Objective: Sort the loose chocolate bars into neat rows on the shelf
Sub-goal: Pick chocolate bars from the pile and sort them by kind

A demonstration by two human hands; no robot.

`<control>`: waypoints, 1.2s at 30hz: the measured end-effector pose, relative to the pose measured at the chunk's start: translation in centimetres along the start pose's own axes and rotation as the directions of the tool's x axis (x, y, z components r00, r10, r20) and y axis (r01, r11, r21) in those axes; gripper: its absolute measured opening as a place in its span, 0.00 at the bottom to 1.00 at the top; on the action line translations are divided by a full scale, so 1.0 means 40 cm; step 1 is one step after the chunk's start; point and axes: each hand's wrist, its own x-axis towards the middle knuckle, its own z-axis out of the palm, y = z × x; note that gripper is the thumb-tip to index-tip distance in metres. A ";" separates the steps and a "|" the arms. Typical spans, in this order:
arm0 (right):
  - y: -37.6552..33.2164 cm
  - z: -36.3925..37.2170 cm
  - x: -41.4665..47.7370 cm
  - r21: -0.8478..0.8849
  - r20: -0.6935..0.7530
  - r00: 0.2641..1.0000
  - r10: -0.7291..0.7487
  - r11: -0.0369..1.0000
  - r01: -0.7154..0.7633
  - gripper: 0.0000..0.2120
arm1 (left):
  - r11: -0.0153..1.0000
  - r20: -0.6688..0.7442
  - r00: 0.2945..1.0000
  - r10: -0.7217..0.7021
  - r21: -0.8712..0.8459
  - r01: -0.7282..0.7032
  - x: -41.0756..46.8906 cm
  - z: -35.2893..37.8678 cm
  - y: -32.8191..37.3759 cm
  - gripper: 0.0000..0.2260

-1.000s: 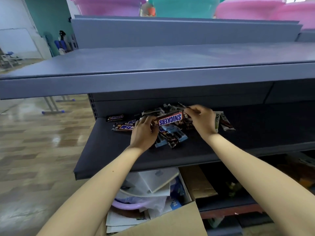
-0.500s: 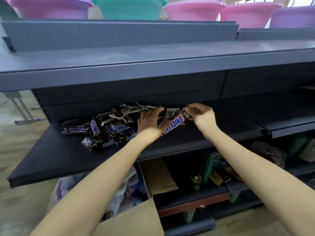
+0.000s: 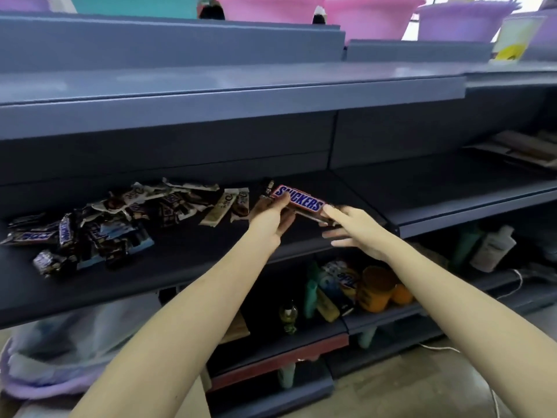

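Two hands meet at one Snickers bar (image 3: 304,203), held above the shelf (image 3: 211,263) just right of the pile (image 3: 114,218). The left hand (image 3: 271,221) has its grip on the bar's left end. Its thumb lies across the front of the wrapper and covers part of the logo, and its fingers are behind the bar, out of sight. The right hand (image 3: 357,229) has a wide grip with straight fingers, and its fingertips (image 3: 328,210) touch the bar's right end. Blur makes it hard to tell whether any finger reaches under the bar. The bar slopes down to the right, logo facing the camera. Behind the left hand a second dark wrapper (image 3: 267,190) pokes up, mostly hidden. The pile is a loose heap of overlapping dark, blue and pale wrappers, most labels too blurred to read. Pink basins (image 3: 370,16) overhead are cut off by the frame's upper edge. Below, an orange jar (image 3: 375,292) and a white bottle (image 3: 491,247) stand in shadow.
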 end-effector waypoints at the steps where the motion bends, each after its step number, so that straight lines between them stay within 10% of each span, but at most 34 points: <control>1: 0.012 -0.005 0.008 0.021 0.013 1.000 -0.002 1.000 0.002 0.14 | 0.998 -0.029 0.999 -0.026 -0.060 0.024 0.014 0.007 -0.006 0.06; 10: 0.012 -0.031 0.171 0.059 -0.216 0.972 -0.096 0.992 0.112 0.06 | 0.964 -0.001 0.994 0.113 0.244 -0.109 0.161 -0.015 -0.019 0.12; 23: 0.031 -0.108 0.402 -0.188 -0.240 0.964 -0.117 0.980 0.072 0.05 | 0.507 0.082 0.953 0.293 0.832 -0.228 0.367 0.004 0.015 0.11; 36: 0.050 -0.129 0.571 -0.238 -0.170 0.966 -0.195 0.959 0.152 0.04 | 0.760 -0.171 0.912 0.373 0.620 -0.194 0.489 0.038 -0.040 0.11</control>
